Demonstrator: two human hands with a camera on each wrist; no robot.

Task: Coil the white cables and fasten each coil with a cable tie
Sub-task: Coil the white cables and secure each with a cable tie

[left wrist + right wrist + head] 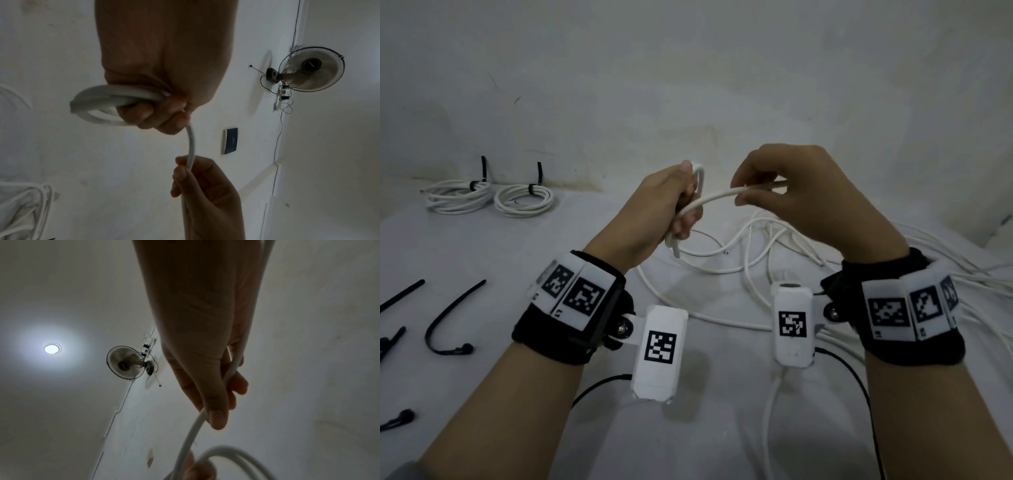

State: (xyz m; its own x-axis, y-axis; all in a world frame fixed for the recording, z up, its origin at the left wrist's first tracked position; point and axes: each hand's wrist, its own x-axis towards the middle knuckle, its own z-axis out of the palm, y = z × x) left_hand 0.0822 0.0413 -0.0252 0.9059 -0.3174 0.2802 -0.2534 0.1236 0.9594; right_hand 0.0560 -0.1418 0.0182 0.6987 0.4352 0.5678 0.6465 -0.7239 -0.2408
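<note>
Hands: left (657, 202) grips 1 cable (717, 198), right (808, 202) pinches it; 2 tied coils (491, 198), 4 loose ties (448, 322).

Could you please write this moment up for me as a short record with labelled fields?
left hand: the left hand grips a few small loops of the white cable
right hand: the right hand pinches the same cable a little further along
finished coils: two tied coils lie at the far left by the wall
spare ties: loose black cable ties lie at the near left
uncoiled cable: a loose tangle lies on the table under the hands
</note>
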